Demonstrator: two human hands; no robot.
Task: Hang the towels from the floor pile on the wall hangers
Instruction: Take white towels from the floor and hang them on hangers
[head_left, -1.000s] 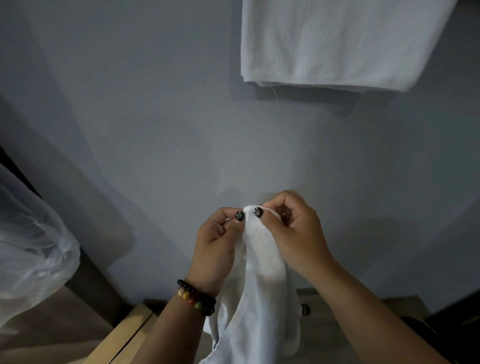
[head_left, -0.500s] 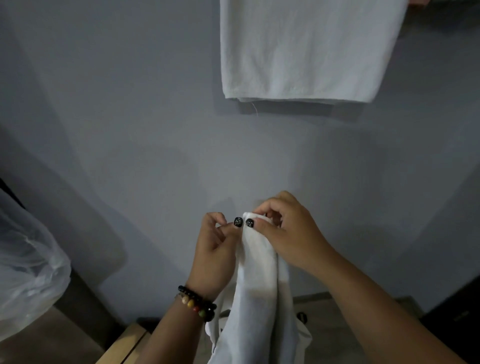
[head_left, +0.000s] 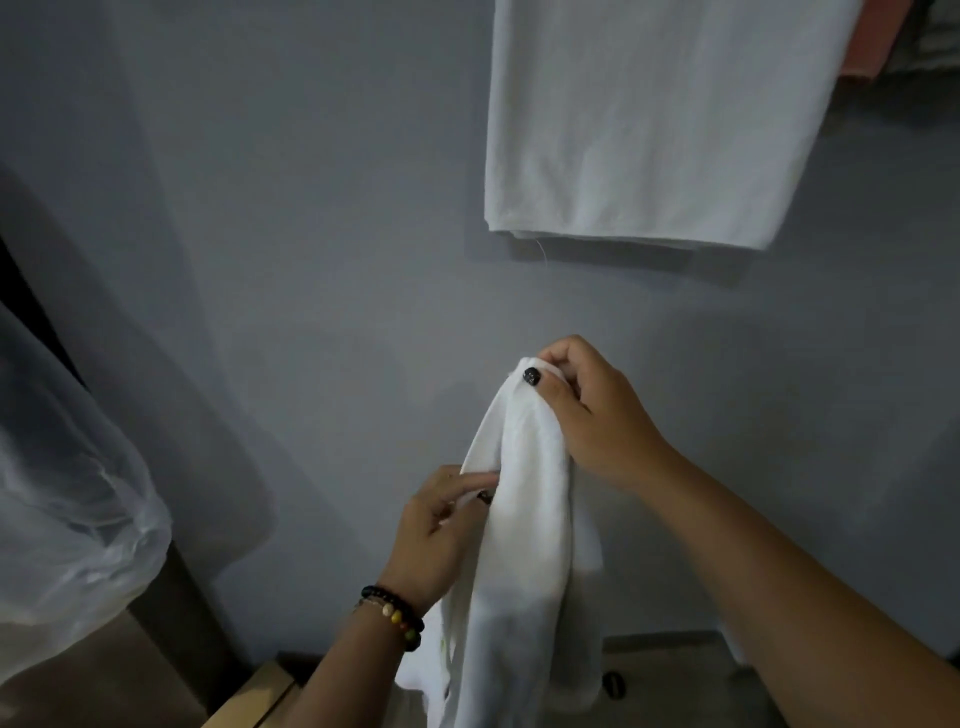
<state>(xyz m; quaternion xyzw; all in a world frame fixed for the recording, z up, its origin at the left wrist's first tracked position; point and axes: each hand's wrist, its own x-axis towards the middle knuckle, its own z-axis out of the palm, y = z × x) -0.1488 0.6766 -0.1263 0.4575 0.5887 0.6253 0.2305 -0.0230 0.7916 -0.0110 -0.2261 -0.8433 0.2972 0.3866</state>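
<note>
Pinching white towel (head_left: 519, 519) corner with right hand (head_left: 587, 410), below hung towel (head_left: 639, 130); left hand (head_left: 441, 525) gripping edge lower down. Hanging lengthwise, long axis vertical. Right hand judged nearer hung towel.

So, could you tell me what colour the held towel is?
White, seen in the head view: towel.

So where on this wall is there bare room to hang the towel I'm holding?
Bare wall runs left of the hung towel, between it and the clear plastic. Another bare strip lies under the hung towel, above the right hand. The top right corner is crowded with pink cloth. No free hanger shows in view.
</note>
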